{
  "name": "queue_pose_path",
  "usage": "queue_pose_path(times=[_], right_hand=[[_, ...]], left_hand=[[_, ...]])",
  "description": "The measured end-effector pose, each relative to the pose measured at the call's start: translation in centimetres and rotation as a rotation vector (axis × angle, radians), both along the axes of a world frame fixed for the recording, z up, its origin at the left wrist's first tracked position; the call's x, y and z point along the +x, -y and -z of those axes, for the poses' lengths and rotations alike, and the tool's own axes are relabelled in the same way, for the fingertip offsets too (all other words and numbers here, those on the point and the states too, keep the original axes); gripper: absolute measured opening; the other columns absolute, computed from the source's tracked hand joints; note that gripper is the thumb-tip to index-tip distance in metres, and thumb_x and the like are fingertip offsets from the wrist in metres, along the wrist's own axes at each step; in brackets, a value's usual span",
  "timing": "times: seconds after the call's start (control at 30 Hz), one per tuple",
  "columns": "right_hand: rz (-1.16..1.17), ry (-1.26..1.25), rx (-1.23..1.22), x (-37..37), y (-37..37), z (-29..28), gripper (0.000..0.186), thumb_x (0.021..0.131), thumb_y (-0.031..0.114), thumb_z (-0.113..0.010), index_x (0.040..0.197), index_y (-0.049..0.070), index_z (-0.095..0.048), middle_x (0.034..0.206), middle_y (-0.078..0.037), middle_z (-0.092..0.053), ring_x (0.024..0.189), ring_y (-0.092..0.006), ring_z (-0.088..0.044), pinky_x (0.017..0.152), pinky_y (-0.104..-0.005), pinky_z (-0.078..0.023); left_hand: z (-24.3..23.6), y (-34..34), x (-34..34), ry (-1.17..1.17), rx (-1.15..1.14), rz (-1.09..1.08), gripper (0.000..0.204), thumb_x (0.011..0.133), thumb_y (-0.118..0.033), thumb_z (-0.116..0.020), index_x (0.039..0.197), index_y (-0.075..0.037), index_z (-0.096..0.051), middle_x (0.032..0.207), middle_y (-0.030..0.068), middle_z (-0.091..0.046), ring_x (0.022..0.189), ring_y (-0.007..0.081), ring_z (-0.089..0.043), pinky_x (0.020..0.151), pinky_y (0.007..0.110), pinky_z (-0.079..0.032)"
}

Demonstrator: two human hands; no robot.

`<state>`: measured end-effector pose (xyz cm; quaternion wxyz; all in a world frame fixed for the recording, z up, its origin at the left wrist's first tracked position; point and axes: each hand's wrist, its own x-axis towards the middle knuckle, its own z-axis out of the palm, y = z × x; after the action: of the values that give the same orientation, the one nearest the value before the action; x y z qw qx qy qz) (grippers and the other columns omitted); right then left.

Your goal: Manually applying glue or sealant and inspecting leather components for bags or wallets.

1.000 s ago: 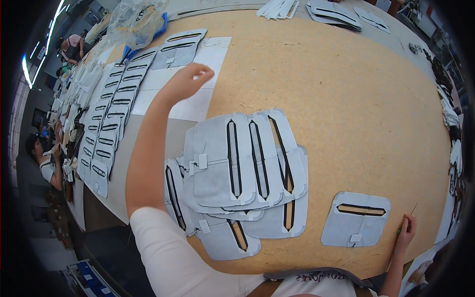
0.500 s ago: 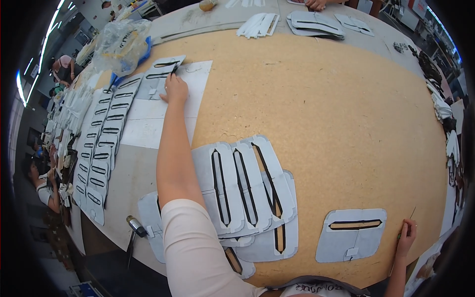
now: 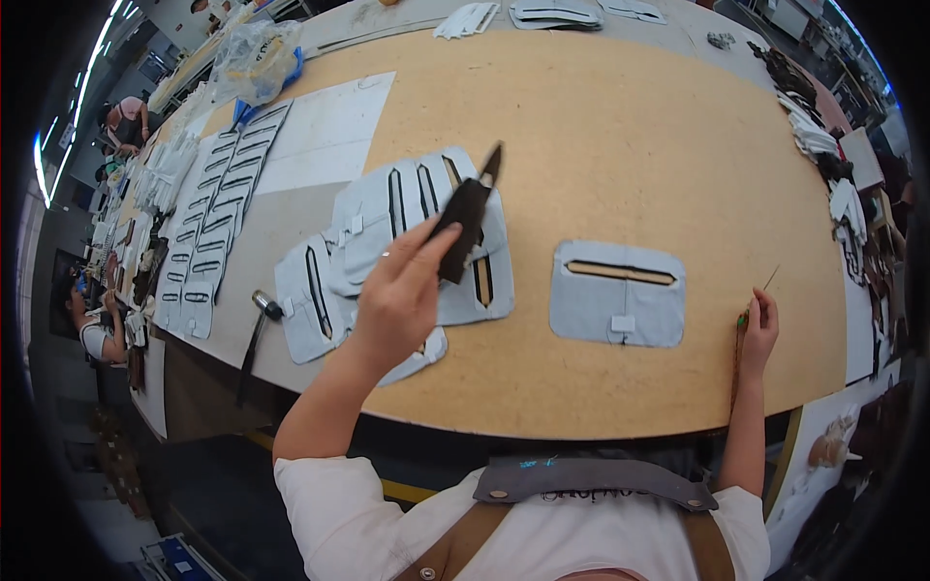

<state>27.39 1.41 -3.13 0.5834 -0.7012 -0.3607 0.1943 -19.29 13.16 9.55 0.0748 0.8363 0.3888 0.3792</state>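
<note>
Pale grey panels with dark-edged slots lie in an overlapping pile on the tan surface, left of centre. Over this pile the left hand is raised, its thumb and fingers closed on a dark, narrow piece that slants up to a pointed tip; it is blurred, so its material is hard to tell. The piece hides part of the pile behind it.

One single panel lies flat, apart from the pile and between the two hands, its slot running across near the far edge and a small white tag near the close edge. Right of it, the right hand rests by the near side of the surface, fingers curled and nearly closed around a slim pointed tool whose thin tip sticks out ahead.

Left of the pile lies a metal-headed tool with a dark handle. Farther left, two overlapping rows of slotted panels stretch away toward a clear plastic bag, beside a white sheet.
</note>
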Motion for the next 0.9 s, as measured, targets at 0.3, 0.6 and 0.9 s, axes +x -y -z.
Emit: queue_pose_path(times=[0.3,0.6,0.9], right_hand=[[-0.156,0.143,0.296,-1.3,6.9,-1.7,0.035,0.091,-0.003,-0.042,0.126,-0.001,-0.045,0.097,-0.003,-0.050,0.086,-0.0092,-0.051,0.081,-0.0233,-0.044],[0.008,0.214,0.327,-0.1,10.9,-3.7,0.022,0.093,0.014,-0.051,0.108,-0.002,-0.054,0.082,-0.004,-0.056,0.074,-0.0111,-0.055,0.073,-0.0255,-0.047],[-0.320,0.050,0.025,-2.3,10.1,-1.5,0.020,0.093,0.015,-0.052,0.101,-0.002,-0.059,0.087,-0.009,-0.062,0.070,-0.0122,-0.059,0.064,-0.0247,-0.049]], left_hand=[[6.0,10.0,3.3,-0.372,-0.418,0.061,0.008,0.072,-0.001,-0.056,0.077,-0.005,-0.061,0.115,0.0135,-0.057,0.088,0.0305,-0.057,0.078,0.038,-0.043],[8.0,7.0,16.3,-0.196,-0.113,0.369,0.017,0.083,-0.010,-0.055,0.098,-0.006,-0.060,0.109,0.0116,-0.057,0.097,0.0297,-0.053,0.085,0.039,-0.039],[11.9,1.0,22.7,-0.210,-0.258,0.317,0.008,0.079,-0.012,-0.060,0.085,-0.007,-0.059,0.084,0.0085,-0.058,0.086,0.0263,-0.052,0.079,0.036,-0.037]])
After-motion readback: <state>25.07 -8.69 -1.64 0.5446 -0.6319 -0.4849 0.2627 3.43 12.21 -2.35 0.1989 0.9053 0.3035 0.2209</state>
